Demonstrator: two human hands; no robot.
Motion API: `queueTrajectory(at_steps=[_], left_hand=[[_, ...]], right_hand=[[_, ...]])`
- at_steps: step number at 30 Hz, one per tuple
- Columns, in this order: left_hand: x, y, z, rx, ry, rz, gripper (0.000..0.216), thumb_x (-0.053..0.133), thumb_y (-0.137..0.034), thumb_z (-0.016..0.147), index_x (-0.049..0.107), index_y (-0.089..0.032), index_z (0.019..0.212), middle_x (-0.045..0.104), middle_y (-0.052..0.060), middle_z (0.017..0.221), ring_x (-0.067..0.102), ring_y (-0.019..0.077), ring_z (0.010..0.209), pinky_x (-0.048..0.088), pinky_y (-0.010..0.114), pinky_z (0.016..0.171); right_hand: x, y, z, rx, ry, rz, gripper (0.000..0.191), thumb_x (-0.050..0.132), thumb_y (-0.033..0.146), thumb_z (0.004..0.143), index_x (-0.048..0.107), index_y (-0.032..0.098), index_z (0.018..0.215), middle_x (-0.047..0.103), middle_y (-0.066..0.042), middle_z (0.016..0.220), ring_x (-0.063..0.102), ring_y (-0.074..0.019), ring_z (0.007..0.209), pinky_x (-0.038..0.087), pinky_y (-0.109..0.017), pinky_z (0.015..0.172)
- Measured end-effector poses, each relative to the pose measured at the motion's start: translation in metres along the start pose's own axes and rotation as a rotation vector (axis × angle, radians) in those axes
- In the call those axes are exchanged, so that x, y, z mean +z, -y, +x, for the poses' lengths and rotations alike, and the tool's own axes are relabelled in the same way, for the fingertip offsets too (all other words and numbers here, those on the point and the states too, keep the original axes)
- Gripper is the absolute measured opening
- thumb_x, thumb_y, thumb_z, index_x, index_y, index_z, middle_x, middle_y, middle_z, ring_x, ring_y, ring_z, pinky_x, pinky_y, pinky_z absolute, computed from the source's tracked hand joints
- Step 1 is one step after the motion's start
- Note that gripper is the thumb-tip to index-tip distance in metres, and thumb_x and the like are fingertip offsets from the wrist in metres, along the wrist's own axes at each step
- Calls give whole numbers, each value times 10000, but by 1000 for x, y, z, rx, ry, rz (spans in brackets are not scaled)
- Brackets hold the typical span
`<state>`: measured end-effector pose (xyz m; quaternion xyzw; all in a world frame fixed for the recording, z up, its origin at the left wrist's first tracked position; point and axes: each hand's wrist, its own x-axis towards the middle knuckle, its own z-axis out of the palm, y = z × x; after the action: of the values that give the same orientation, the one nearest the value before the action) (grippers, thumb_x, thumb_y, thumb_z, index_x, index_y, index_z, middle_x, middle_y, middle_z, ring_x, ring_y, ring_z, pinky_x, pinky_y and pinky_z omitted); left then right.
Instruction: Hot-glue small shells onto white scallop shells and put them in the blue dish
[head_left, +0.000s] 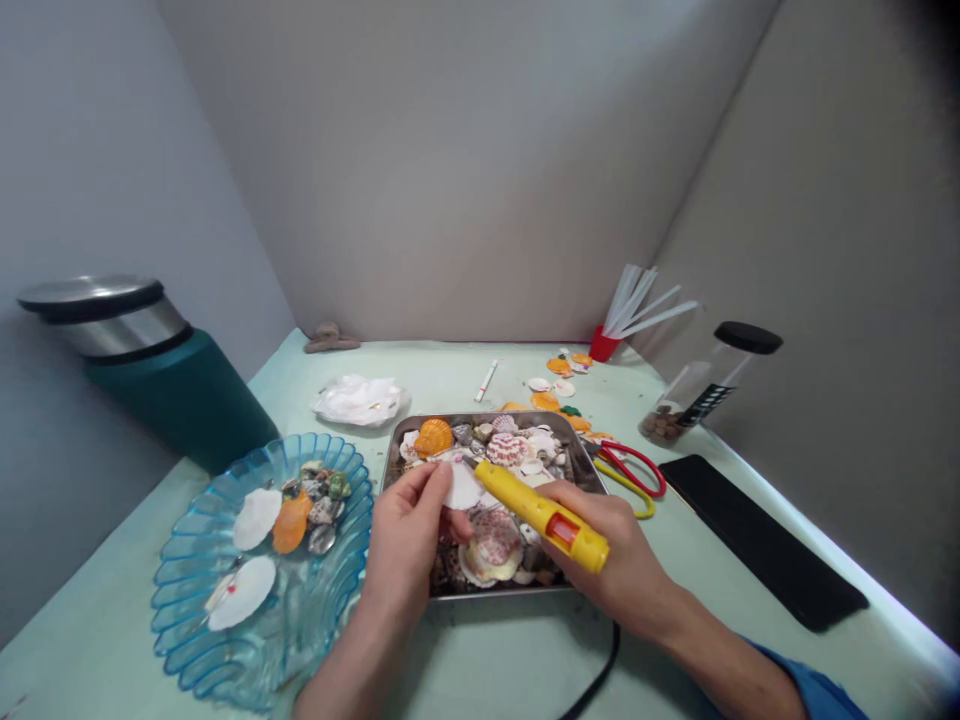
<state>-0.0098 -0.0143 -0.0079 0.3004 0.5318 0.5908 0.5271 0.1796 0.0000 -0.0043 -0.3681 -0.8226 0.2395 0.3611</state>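
My left hand [411,520] pinches a white shell [464,487] between thumb and fingers, above a metal tray [517,595] heaped with seashells. My right hand [611,555] is closed around a yellow hot glue gun [536,505]. The glue gun's nozzle points left and reaches the upper edge of the held shell; I cannot tell if it touches. A black cord [600,680] runs along the table below my right hand. Inside the tray lie an orange scallop shell [434,437] and a large pinkish scallop shell [492,548], partly under my hands.
A blue scalloped glass plate [180,570] with several shells is at left, before a teal bottle [180,390]. Behind the tray lie crumpled white plastic [360,400] and loose shells. Right are scissors [634,470], a black phone-like slab [765,540], a jar [705,390] and a red cup [602,345] of translucent sticks.
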Motion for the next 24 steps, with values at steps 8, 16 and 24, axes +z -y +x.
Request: queueTrajectory(at_steps=[8,16,24], left_hand=[[0,1,0,21,-16,20,414,649,-416,748,635,-90,1002,578,-13,381,472,83,380,366,150,441],[1,-1,0,8,-10,40,409,652,-419,741,643,-89,984,575,-11,378,474,87,379,365,154,434],[0,1,-1,16,56,98,376,642,-425,749,671,-99,933,571,-13,388,481,93,381,368,166,422]], right_hand=[[-1,-1,-1,2,-16,-11,108,524,191,809,593,173,891,611,7,693,526,-111,550,394,-201,514],[1,0,-1,-14,-46,-14,105,539,155,787,584,170,881,600,14,687,517,-99,537,386,-187,501],[0,-2,-2,-3,-15,1,92,527,206,830,586,168,889,594,10,683,507,-104,536,385,-200,507]])
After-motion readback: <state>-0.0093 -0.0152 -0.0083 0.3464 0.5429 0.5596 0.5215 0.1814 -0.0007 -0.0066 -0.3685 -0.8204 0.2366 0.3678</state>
